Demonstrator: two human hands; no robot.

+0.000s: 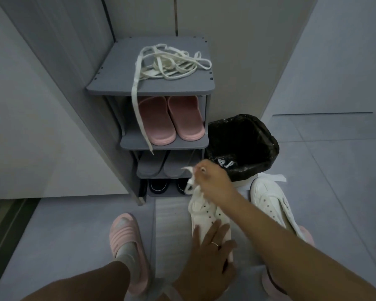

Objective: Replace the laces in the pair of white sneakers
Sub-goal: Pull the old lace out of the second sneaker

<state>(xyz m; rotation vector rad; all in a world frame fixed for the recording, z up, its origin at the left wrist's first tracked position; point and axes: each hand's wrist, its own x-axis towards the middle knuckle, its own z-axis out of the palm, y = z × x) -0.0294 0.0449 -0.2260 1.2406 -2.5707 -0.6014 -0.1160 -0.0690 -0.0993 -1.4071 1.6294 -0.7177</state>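
A white sneaker (pixel 204 216) lies on the floor in front of me, toe pointing away. My left hand (pixel 208 257) rests on its heel end with the fingers spread over the upper. My right hand (pixel 211 179) is above the toe and pinches a white lace (pixel 190 184) that runs down into the shoe's eyelets. The second white sneaker (pixel 271 205) stands to the right, with no lace in its visible eyelets. A tangle of off-white laces (pixel 172 64) lies on top of the grey shoe rack (pixel 117 83), one end hanging down over the front.
The rack holds pink slippers (pixel 172 118), grey slippers (pixel 159 164) and dark shoes (pixel 159 185) on lower shelves. A bin lined with a black bag (pixel 241 146) stands right of it. My foot in a pink slide (pixel 126 235) is at the left. Walls close in behind.
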